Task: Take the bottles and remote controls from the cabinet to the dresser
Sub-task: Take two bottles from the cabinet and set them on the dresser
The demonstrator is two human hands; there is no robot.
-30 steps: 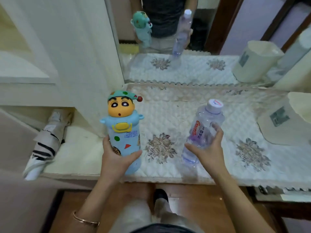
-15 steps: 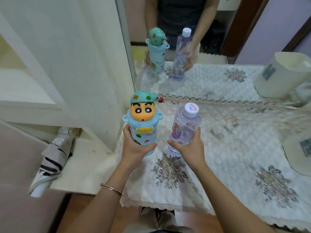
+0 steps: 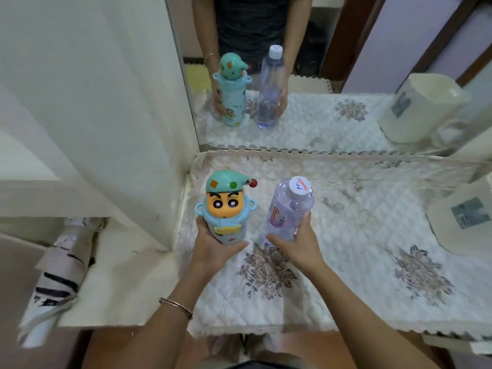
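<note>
Now the left hand (image 3: 213,251), just left of the frame's centre, has its fingers and thumb curled round the lower body of a pale blue plastic children's bottle with a cartoon face and a green cap-shaped lid (image 3: 225,209), which stands close to upright. Just beside it, the right hand (image 3: 295,247) grips a clear plastic water bottle with a white screw cap (image 3: 288,209) round its lower half; the bottle's top leans toward the right. The two bottles are near each other but apart. Both are low over a white quilted cloth with embroidered flowers (image 3: 346,275) that covers the dresser top; whether their bases touch it cannot be told. A thin metal bangle (image 3: 175,306) circles the left wrist. Across the upper frame a mirror (image 3: 332,121) reflects both bottles. At the right edge sits a cream plastic container (image 3: 466,219). A striped folded umbrella (image 3: 53,275) lies at lower left.
</note>
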